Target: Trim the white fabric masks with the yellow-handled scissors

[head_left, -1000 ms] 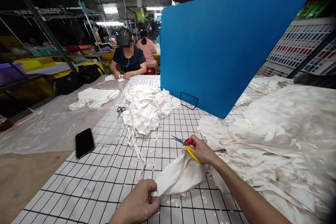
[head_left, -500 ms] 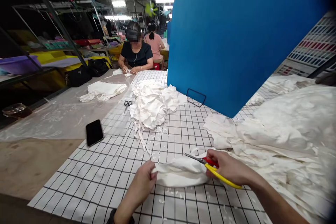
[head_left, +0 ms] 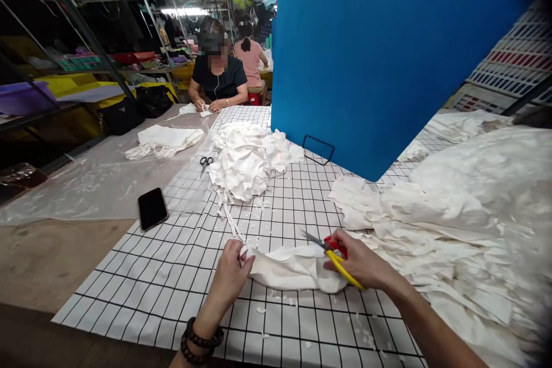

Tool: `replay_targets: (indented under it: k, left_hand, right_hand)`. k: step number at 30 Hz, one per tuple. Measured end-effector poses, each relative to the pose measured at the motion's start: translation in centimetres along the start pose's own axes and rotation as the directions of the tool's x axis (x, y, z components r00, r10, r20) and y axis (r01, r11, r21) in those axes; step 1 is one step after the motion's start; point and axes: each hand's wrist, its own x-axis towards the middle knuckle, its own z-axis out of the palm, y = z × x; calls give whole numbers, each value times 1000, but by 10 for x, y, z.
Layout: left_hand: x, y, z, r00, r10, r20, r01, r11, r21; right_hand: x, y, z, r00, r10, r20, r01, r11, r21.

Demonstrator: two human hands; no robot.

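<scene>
Left hand [head_left: 230, 273] pinching white cloth [head_left: 290, 267] end — right hand [head_left: 362, 261] closed around scissors [head_left: 330, 250], resting on cloth.

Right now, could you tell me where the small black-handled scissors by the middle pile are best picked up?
Take the black scissors by their loop handles, coming from the far side: the handles point away, blades toward you, lying flat beside the white pile.

I'm sitting in a garment workshop: heaps of white cloth pieces [head_left: 466, 207] cover my long gridded table [head_left: 181, 276], other people [head_left: 218, 77] trim cloth farther along it, metal shelves [head_left: 77, 29] hold supplies, and strip lights [head_left: 185, 11] hang overhead.
</scene>
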Motion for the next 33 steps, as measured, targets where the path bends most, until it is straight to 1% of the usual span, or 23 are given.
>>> replay_targets:
  k: [3,6,9,10,12,14,15,16,18,19,20,21,23,24,25,26,27,28,29,31,32,33]
  left_hand:
    - [8,-2,0,1000,8,20,-9,1000,29]
    - [17,-1,-4,999,-4,48,3,999,32]
    - [28,7,-16,999,-1,50,1,1000,16]
    - [33,12,-21,999,12,40,-13,1000,18]
    - [48,25,-37,998,65,5,-65,997,34]
    - [69,45,-55,989,145,-36,-144,989,36]
    - [82,57,-64,980,189,-59,-187,982,36]
    - [96,72,-73,968,235,-84,-232,972,39]
    - [126,107,-84,934,332,-134,-328,943,49]
    - [141,126,-86,912,384,-147,-381,923,50]
    - [154,146,-83,888,436,-148,-434,900,46]
    - [165,166,-76,864,487,-129,-486,873,35]
    - [182,198,-53,820,570,-54,-571,821,-10]
    - [186,209,-39,800,600,1,-599,799,-46]
    - [188,215,-24,785,617,56,-612,786,-87]
    - [186,216,-10,777,621,107,-608,783,-131]
    - [181,211,2,778,610,149,-587,791,-173]
    - [172,202,12,791,585,181,-550,809,-209]
    - [160,188,19,814,543,206,-497,835,-237]
    - [127,154,28,869,423,256,-354,894,-275]
    - [106,135,32,890,344,298,-262,922,-284]
    - [84,119,35,890,273,366,-169,942,-291]
  right_hand:
    - [-6,5,11,997,-75,-31,72,994,-84]
    - [3,5,26,981,-174,-92,161,978,-130]
    - [11,-2,32,979,-172,-112,158,980,-124]
    - [12,-5,30,981,-159,-115,148,984,-99]
    - [8,-12,20,985,-135,-110,137,990,13]
    - [0,-20,3,985,-126,-117,144,976,160]
    - [-6,-23,-7,983,-122,-139,150,966,213]
    - [-11,-26,-16,978,-114,-172,153,959,238]
    - [-21,-31,-32,963,-91,-253,150,963,223]
    - [-25,-33,-37,956,-79,-281,142,967,212]
    - [-29,-33,-38,954,-66,-293,134,967,217]
    - [-31,-33,-36,956,-50,-289,125,961,247]
    - [-34,-30,-21,968,5,-250,95,918,385]
    - [-36,-28,-10,975,52,-215,59,876,479]
    - [-37,-25,3,981,100,-164,15,813,583]
    - [-40,-21,16,985,138,-99,-32,724,689]
    - [-43,-17,29,986,166,-25,-82,610,788]
    - [-46,-14,40,982,182,50,-133,478,868]
    - [-49,-10,49,975,192,113,-174,338,925]
    - [-55,-4,62,957,219,190,-213,87,973]
    - [-57,-2,65,950,233,210,-213,-11,977]
    - [-58,-1,67,947,238,217,-201,-90,975]
